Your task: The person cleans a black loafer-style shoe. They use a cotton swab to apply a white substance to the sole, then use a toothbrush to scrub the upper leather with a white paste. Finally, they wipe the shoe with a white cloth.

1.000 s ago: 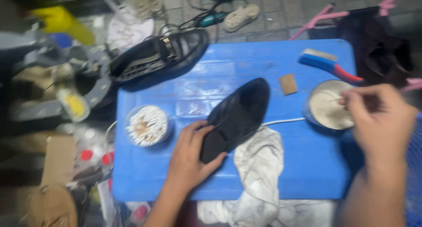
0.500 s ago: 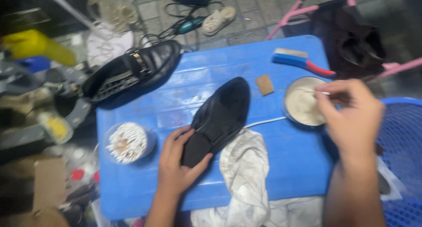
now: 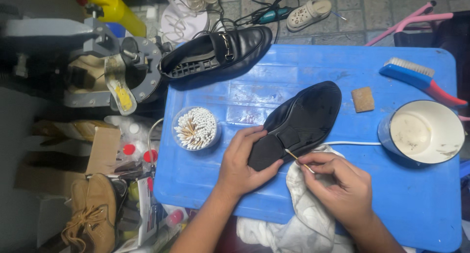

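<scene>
Right hand (image 3: 340,189) from bowl (image 3: 425,131) to shoe (image 3: 298,122)

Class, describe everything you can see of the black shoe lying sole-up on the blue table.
The black shoe lies sole-up and slantwise on the blue table, toe pointing up-right. Its dark sole looks rubbery, with a separate heel block. The left hand grips the heel; the right hand presses a cotton swab against the sole's edge.

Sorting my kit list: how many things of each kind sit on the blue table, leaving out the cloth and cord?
Black shoes: 2, one sole-up under the left hand, one at the back edge
Cotton swab tub: 1
Brush: 1
Brown pad: 1
White bowl: 1
Total: 6
</scene>
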